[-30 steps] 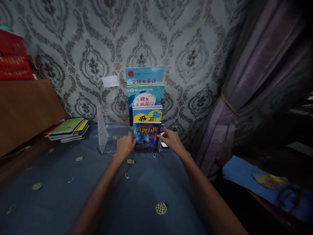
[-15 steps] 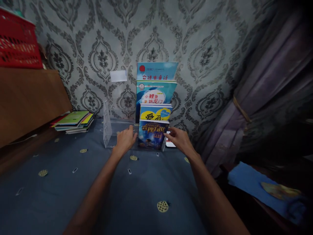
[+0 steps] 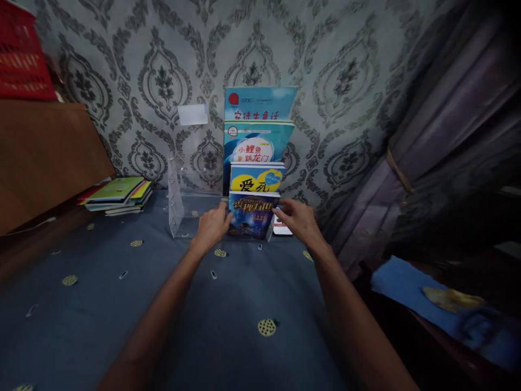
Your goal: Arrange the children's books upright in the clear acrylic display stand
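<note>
A dark blue paperback book (image 3: 251, 220) stands in the front tier of a clear acrylic stepped rack (image 3: 174, 209). My left hand (image 3: 214, 224) is at its left edge, thumb against the side and fingers curled behind. At the opposite edge, my right hand (image 3: 300, 221) pinches the cover's upper corner between thumb and fingers. Behind it, a blue-and-yellow book (image 3: 258, 176), a teal book (image 3: 258, 140) and a taller light blue book (image 3: 260, 102) rise in steps. The fingertips behind the front book are partly hidden.
A stack of thin books (image 3: 118, 194) lies at the left by a wooden cabinet (image 3: 52, 157), with a red basket (image 3: 24, 60) on top. A white-and-red item (image 3: 281, 227) lies beside the rack. Purple curtains (image 3: 366, 179) hang at right, near a blue cloth (image 3: 401, 288).
My left hand has come closer to the dark blue book's left edge. My right hand stays at its right edge. The view has shifted slightly, with the books appearing higher.
</note>
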Tool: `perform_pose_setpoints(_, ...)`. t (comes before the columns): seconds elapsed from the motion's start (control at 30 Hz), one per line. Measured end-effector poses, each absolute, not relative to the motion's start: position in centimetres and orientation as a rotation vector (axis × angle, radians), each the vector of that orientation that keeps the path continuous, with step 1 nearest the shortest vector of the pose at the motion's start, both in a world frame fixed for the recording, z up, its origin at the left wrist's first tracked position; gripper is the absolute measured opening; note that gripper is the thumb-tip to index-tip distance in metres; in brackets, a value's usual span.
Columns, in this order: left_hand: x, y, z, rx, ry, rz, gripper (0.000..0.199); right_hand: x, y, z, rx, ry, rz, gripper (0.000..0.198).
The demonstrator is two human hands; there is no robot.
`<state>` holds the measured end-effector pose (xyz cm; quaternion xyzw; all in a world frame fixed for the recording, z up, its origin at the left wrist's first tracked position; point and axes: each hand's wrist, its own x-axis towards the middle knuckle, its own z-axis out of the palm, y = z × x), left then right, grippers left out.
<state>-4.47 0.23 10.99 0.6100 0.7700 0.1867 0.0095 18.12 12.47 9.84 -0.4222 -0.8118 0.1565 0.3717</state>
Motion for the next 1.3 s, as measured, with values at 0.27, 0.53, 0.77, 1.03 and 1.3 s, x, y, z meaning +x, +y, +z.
perform_pose_setpoints(0.27, -5.2, 2.2, 8.2, 1.886, 2.238, 0.889, 0.030, 17.2, 13.3, 8.1, -1.052, -2.022, 0.653, 0.026)
perform_pose_setpoints(0.53, -5.2, 3.2, 6.7, 1.877, 2.183, 1.021, 0.033, 16.9, 13.6, 7.6, -1.021, -1.967, 0.759, 0.031)
perform_pose_setpoints(0.77, -4.9, 3.0, 6.9, 1.865, 2.189, 0.996, 0.036, 17.1, 13.1, 8.0, -1.065, -1.990, 0.700, 0.024)
perform_pose_setpoints(1.03, -4.7, 2.5, 7.5, 1.875, 2.230, 0.932, 0.035, 17.6, 13.0, 8.6, -1.059, -2.063, 0.563, 0.029)
perform_pose_setpoints(1.3, -4.7, 2.2, 7.9, 1.851, 2.229, 0.937, 0.031, 17.8, 13.1, 8.8, -1.064, -2.052, 0.580, 0.031)
